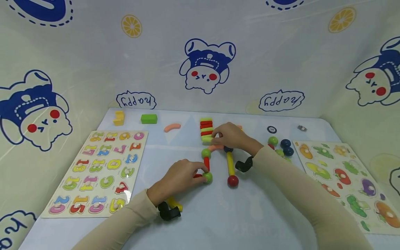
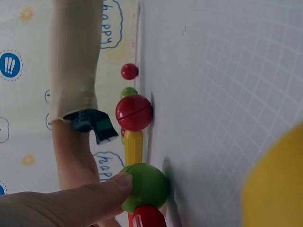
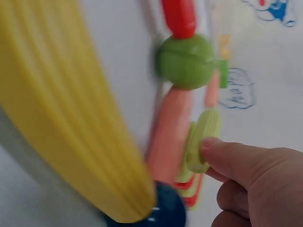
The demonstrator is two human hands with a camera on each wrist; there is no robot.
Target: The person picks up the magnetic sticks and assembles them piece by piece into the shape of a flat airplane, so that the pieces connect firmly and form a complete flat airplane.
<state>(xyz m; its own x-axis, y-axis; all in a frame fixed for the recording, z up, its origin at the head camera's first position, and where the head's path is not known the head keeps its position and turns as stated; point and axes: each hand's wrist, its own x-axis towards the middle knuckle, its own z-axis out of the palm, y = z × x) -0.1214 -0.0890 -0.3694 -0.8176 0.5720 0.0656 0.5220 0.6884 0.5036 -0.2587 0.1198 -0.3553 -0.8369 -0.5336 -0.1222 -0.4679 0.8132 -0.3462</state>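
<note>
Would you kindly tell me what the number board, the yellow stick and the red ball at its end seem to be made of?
Number board: perhaps painted wood, smooth; it lies flat and stiff-looking.
Yellow stick: probably plastic, satin; ridges run along it.
Red ball: likely plastic, glossy; it shines and shows a seam.

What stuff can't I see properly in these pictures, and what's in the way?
Head view: orange piece, partly behind the right hand.
Head view: grey thing at the back, too small to name.
Left wrist view: most of the left hand touching the green ball, cut off by edges.
Right wrist view: dark blue ball, behind the yellow stick, cut off by the bottom edge.
</note>
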